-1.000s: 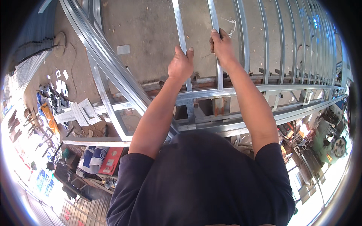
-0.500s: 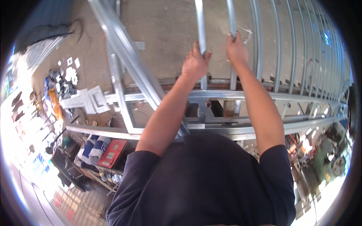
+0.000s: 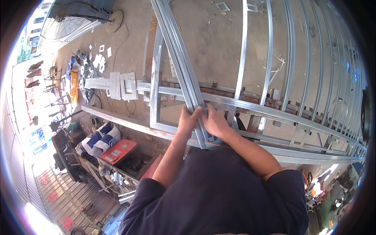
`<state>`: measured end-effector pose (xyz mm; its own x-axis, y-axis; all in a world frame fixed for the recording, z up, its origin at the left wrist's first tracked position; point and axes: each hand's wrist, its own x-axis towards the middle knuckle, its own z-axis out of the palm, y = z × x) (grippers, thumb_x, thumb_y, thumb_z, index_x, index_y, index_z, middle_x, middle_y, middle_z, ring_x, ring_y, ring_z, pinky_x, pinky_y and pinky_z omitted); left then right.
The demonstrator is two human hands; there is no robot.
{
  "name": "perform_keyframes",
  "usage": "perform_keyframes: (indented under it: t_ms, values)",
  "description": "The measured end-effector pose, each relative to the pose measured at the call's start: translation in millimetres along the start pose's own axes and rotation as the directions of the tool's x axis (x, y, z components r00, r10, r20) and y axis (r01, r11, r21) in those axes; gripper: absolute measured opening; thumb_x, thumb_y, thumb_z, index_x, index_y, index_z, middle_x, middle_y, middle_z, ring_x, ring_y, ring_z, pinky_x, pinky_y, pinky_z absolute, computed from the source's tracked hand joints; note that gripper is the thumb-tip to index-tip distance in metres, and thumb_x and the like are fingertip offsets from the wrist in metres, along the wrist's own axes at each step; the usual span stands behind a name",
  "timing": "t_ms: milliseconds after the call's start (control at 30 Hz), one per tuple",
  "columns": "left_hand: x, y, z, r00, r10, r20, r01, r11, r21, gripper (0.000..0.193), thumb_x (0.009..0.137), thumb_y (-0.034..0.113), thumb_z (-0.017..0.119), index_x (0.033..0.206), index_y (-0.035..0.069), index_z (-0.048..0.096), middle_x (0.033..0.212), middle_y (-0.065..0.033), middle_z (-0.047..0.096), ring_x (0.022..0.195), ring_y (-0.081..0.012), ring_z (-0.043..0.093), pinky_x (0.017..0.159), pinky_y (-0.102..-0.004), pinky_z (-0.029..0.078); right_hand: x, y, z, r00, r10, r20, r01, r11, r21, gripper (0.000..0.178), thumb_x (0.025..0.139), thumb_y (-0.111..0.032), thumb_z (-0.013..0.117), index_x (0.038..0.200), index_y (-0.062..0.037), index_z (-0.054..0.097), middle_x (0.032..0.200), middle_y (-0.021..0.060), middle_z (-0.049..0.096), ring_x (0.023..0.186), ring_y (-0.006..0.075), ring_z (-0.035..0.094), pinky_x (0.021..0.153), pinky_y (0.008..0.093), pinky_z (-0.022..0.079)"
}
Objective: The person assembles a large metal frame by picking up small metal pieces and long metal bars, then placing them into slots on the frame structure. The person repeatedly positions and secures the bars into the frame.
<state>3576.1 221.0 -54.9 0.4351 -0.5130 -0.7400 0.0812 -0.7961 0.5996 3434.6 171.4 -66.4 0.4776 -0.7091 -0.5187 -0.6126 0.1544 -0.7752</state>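
A bundle of long, shiny galvanized metal bars [image 3: 178, 51] runs slantwise from the far edge toward my body, its near ends just in front of my shirt. My left hand [image 3: 188, 120] is closed on the bundle's left side, thumb over the top. On the right side, my right hand [image 3: 215, 122] wraps the same bars, its fingers close to the left thumb. Under the bundle passes a long metal rail [image 3: 250, 105] of a frame. To the right, a single metal bar [image 3: 242, 51] and several parallel ones lie across the rail, apart from my hands.
A rectangular metal frame corner [image 3: 155, 94] stands left of the bundle. Farther left are flat grey plates [image 3: 129, 87] on a beam. Below them sits a red-topped box [image 3: 119, 152] beside blue-and-white rolls [image 3: 105, 137]. A round-based stand [image 3: 114, 22] is at the far left.
Both hands have let go of two separate bars farther out and come nearer, onto the slanted bundle. The view has swung left, so the frame appears shifted right.
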Motion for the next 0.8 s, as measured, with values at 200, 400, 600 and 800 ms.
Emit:
perform_keyframes:
  t_ms: [200, 400, 600, 800]
  values:
    - [-7.6, 2.2, -35.7, 0.99, 0.126, 0.064, -0.103, 0.954, -0.281, 0.047, 0.096, 0.023, 0.073, 0.131, -0.004, 0.055, 0.107, -0.0106, 0.068, 0.092, -0.0156, 0.066, 0.077, -0.0323, 0.055, -7.6, -18.5, 19.6, 0.993, -0.066, 0.093, 0.054, 0.99, 0.131, 0.054, 0.098, -0.034, 0.068, 0.138, -0.0012, 0.054, 0.115, 0.0279, 0.071, 0.108, 0.0456, 0.068, 0.091, 0.0493, 0.055]
    - [7.1, -17.0, -134.3, 0.977, 0.206, 0.057, -0.209, 0.977, 0.05, 0.051, 0.091, 0.018, 0.071, 0.132, -0.006, 0.052, 0.103, -0.0113, 0.068, 0.09, -0.0176, 0.066, 0.078, -0.0331, 0.055, 6.3, -44.5, 95.9, 0.995, 0.014, 0.099, -0.05, 0.928, 0.369, 0.054, 0.096, -0.032, 0.069, 0.135, 0.0046, 0.057, 0.122, 0.0238, 0.07, 0.109, 0.0317, 0.07, 0.095, 0.0404, 0.054]
    - [16.5, -42.1, -193.4, 0.95, 0.304, 0.073, -0.311, 0.942, 0.127, 0.062, 0.08, 0.014, 0.073, 0.133, -0.006, 0.048, 0.109, -0.0186, 0.067, 0.1, -0.0265, 0.067, 0.087, -0.0404, 0.054, 7.3, -61.1, 133.2, 0.939, 0.323, -0.12, -0.194, 0.784, 0.589, 0.055, 0.103, -0.047, 0.059, 0.122, 0.0055, 0.062, 0.108, 0.0276, 0.07, 0.101, 0.0408, 0.069, 0.09, 0.0498, 0.052]
    - [9.1, -37.6, -209.6, 0.952, 0.297, 0.073, -0.305, 0.944, 0.125, 0.063, 0.079, 0.018, 0.071, 0.13, -0.008, 0.043, 0.106, -0.027, 0.068, 0.097, -0.0365, 0.071, 0.083, -0.0444, 0.056, 45.7, -35.7, 129.6, 0.843, 0.125, -0.523, 0.079, 0.933, 0.351, 0.042, 0.107, -0.047, 0.057, 0.097, -0.0058, 0.057, 0.068, 0.0, 0.053, 0.051, 0.0102, 0.051, 0.044, 0.0293, 0.04]
